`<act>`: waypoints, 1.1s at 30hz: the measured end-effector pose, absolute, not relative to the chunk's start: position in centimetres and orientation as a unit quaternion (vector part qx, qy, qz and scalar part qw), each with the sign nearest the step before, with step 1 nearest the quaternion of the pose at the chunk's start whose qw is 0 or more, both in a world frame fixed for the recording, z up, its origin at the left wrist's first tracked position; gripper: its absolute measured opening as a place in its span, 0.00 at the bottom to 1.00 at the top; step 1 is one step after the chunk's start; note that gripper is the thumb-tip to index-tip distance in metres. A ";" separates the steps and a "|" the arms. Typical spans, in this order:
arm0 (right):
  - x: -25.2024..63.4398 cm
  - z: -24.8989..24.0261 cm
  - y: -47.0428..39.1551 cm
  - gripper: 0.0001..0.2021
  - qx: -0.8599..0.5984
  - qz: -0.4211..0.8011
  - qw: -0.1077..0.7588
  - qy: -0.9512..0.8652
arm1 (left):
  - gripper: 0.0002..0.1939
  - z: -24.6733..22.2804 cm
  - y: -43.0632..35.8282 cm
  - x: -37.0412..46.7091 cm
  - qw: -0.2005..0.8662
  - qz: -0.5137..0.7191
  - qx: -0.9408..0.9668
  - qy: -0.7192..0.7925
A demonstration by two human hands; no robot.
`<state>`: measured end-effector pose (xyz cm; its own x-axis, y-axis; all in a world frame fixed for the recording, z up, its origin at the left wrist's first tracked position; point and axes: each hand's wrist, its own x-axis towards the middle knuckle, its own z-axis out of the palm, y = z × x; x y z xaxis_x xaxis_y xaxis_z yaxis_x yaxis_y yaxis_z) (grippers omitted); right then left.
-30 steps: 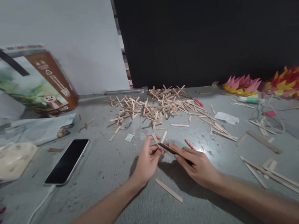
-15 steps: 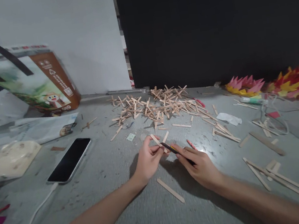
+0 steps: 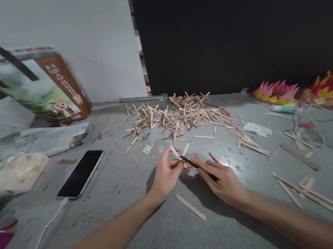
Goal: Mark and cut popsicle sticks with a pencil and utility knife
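Note:
My left hand [image 3: 168, 174] pinches a pair of crossed wooden craft sticks [image 3: 175, 152] whose free ends spread upward in a V. My right hand [image 3: 224, 179] is closed around a slim black tool with a yellow patch [image 3: 190, 162]; its kind is too small to tell. The tool's tip touches or nearly touches the sticks where they cross, and the left fingers partly hide that spot. A single loose craft stick [image 3: 191, 207] lies flat on the table below the hands. Just beyond my right hand is a red patterned object [image 3: 214, 158], partly hidden.
A heap of crossed sticks [image 3: 178, 116] spreads along the back. Loose sticks [image 3: 311, 192] lie to the right, near a coiled clear cord [image 3: 322, 133] and pink-yellow paper petals [image 3: 277, 92]. On the left are a phone [image 3: 80, 174] with a white cable, plastic packets and a carrier bag [image 3: 43, 87].
The view has shifted slightly, so everything sits a little differently in it. Both hands keep their holds, and the tool's tip stays at the sticks' crossing.

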<state>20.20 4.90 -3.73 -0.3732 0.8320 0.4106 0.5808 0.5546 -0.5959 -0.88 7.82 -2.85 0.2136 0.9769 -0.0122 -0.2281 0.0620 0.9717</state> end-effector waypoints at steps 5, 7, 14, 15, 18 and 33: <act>20.3 -3.9 4.9 0.23 -0.434 0.170 0.353 -0.811 | 0.25 -3.2 7.9 -0.8 0.623 0.492 0.474 0.382; 20.3 -3.9 4.9 0.23 -0.433 0.173 0.353 -0.811 | 0.24 -3.3 7.9 -0.8 0.623 0.492 0.473 0.381; 20.3 -4.1 4.9 0.23 -0.435 0.176 0.348 -0.812 | 0.24 -3.3 8.0 -0.9 0.614 0.488 0.482 0.391; 20.3 -4.0 4.9 0.23 -0.437 0.172 0.348 -0.812 | 0.24 -3.3 8.0 -0.9 0.615 0.487 0.482 0.390; 20.2 -4.0 4.8 0.22 -0.442 0.163 0.347 -0.811 | 0.25 -3.3 8.0 -0.9 0.614 0.486 0.486 0.388; 19.2 -4.8 3.9 0.28 -0.444 0.050 0.324 -0.833 | 0.21 -3.2 7.8 -0.9 0.588 0.478 0.507 0.411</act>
